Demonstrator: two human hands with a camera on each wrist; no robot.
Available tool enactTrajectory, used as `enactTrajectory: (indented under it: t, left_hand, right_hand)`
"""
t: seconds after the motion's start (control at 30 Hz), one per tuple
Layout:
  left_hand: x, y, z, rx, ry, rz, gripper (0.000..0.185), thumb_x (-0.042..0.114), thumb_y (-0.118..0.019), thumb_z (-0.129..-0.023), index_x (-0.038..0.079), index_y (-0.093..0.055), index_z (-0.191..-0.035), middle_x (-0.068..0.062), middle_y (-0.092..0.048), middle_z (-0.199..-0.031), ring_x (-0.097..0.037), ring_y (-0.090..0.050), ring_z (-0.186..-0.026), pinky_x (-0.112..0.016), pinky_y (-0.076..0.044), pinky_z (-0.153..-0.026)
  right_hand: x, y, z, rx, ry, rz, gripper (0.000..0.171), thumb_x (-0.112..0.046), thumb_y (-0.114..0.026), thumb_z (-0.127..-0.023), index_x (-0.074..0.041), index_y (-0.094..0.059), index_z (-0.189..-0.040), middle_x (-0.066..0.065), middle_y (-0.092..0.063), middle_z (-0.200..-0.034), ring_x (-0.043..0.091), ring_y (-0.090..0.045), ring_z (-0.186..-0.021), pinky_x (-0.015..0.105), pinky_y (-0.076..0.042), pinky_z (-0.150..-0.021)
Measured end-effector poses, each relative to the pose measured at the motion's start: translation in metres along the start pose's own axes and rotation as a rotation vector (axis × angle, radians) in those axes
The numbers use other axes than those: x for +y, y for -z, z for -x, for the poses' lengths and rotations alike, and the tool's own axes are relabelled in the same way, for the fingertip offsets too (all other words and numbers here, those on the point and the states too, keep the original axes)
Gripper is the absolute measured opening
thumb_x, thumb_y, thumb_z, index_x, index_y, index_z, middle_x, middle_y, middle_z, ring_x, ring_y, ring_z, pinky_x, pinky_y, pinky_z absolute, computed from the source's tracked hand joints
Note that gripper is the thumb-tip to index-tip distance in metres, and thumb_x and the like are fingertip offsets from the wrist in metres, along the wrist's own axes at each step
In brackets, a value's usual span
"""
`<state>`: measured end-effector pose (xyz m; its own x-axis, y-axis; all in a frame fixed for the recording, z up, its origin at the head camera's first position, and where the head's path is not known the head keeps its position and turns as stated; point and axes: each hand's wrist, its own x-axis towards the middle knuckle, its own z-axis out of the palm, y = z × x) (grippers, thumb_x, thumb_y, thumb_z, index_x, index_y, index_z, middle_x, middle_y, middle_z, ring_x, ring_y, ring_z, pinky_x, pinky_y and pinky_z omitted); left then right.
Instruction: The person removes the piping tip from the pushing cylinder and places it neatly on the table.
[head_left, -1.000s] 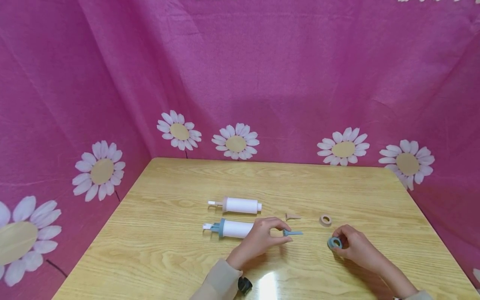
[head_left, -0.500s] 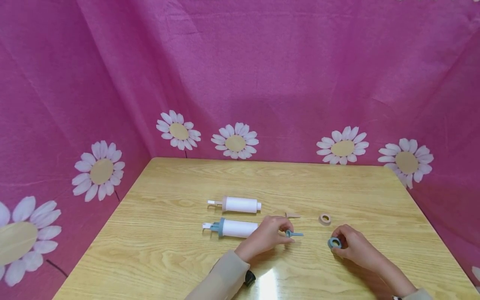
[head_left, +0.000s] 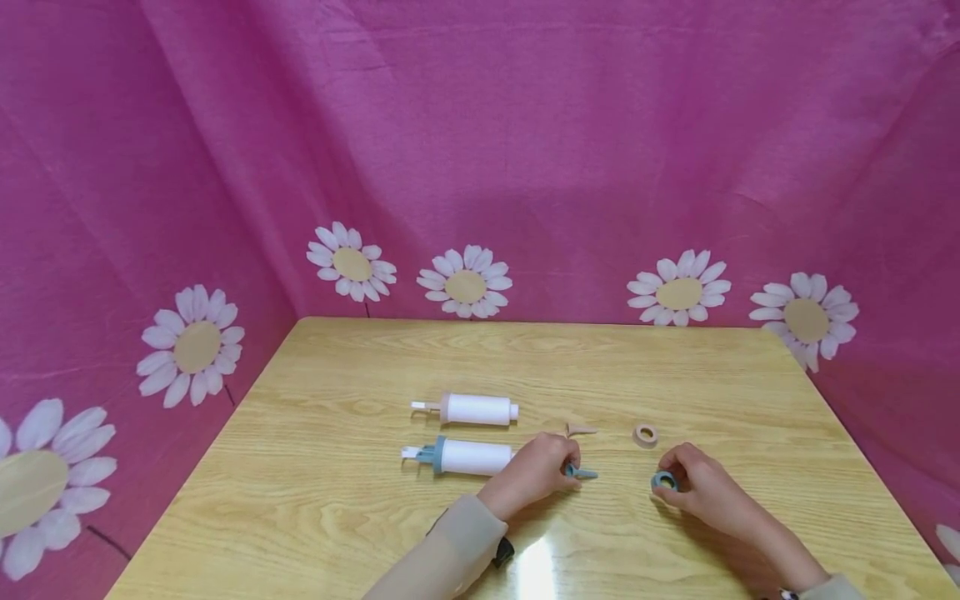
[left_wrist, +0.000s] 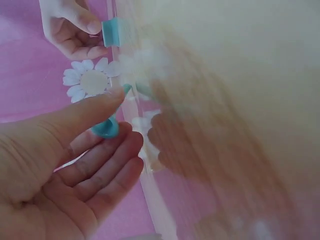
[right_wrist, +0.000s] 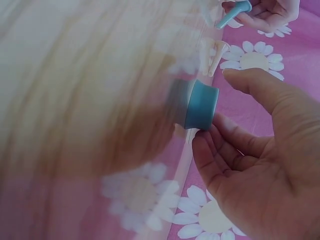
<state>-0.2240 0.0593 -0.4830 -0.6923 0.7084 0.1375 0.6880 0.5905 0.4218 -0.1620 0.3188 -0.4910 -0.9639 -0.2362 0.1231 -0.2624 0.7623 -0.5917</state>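
Observation:
My left hand [head_left: 536,471] pinches a small teal cone-like piece with a flared base [head_left: 577,472] between thumb and index finger, low over the table. In the left wrist view its narrow tip points at the tabletop, the thumb covering its middle. My right hand [head_left: 705,492] is around a teal ring [head_left: 663,482] standing on the table. The right wrist view shows fingertips at the ring's lower side [right_wrist: 202,107] and the thumb apart from it. Left of my left hand lies a white cylinder with a teal end [head_left: 476,457], its right end partly hidden.
Behind it lies a second white cylinder with a beige end [head_left: 480,409]. A beige cone-like piece [head_left: 579,429] and a beige ring [head_left: 645,435] lie beyond my hands. Pink flowered cloth [head_left: 480,150] hangs around the wooden table [head_left: 337,533].
My left hand has turned and lowered the teal cone-like piece toward the table. The right hand and the teal ring have stayed in place. The head view has shifted slightly.

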Motion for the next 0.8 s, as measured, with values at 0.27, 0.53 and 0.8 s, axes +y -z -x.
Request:
enactTrajectory:
  t: [0.27, 0.53, 0.8]
  left_hand:
    - [0.007, 0.000, -0.001, -0.004, 0.018, -0.147, 0.022, 0.027, -0.079, -0.073, 0.014, -0.061, -0.074, 0.010, -0.053, -0.065, -0.001, -0.042, -0.061, -0.011, -0.035, -0.053]
    - [0.012, -0.002, -0.002, -0.005, 0.018, -0.317, 0.025, 0.034, -0.078, -0.073, 0.018, -0.060, -0.072, 0.011, -0.057, -0.069, -0.002, -0.051, -0.065, -0.014, -0.040, -0.052]
    - [0.010, -0.006, -0.005, -0.013, 0.032, -0.318, 0.027, 0.036, -0.077, -0.073, 0.017, -0.058, -0.074, 0.009, -0.054, -0.072, -0.004, -0.051, -0.068, -0.015, -0.039, -0.052]
  right_hand:
    - [-0.003, 0.000, 0.002, 0.008, 0.002, 0.010, 0.026, -0.016, -0.074, -0.079, -0.004, -0.056, -0.094, 0.001, -0.052, -0.086, 0.000, -0.046, -0.073, 0.017, -0.043, -0.059]
    - [-0.005, 0.003, 0.003, 0.067, -0.026, 0.031, 0.028, -0.020, -0.073, -0.080, -0.003, -0.058, -0.095, 0.001, -0.054, -0.088, 0.001, -0.048, -0.075, 0.018, -0.045, -0.062]
    - [-0.005, 0.003, -0.004, 0.251, 0.144, 0.110, 0.026, -0.010, -0.077, -0.074, -0.003, -0.059, -0.091, -0.001, -0.052, -0.080, 0.003, -0.043, -0.071, 0.019, -0.040, -0.056]
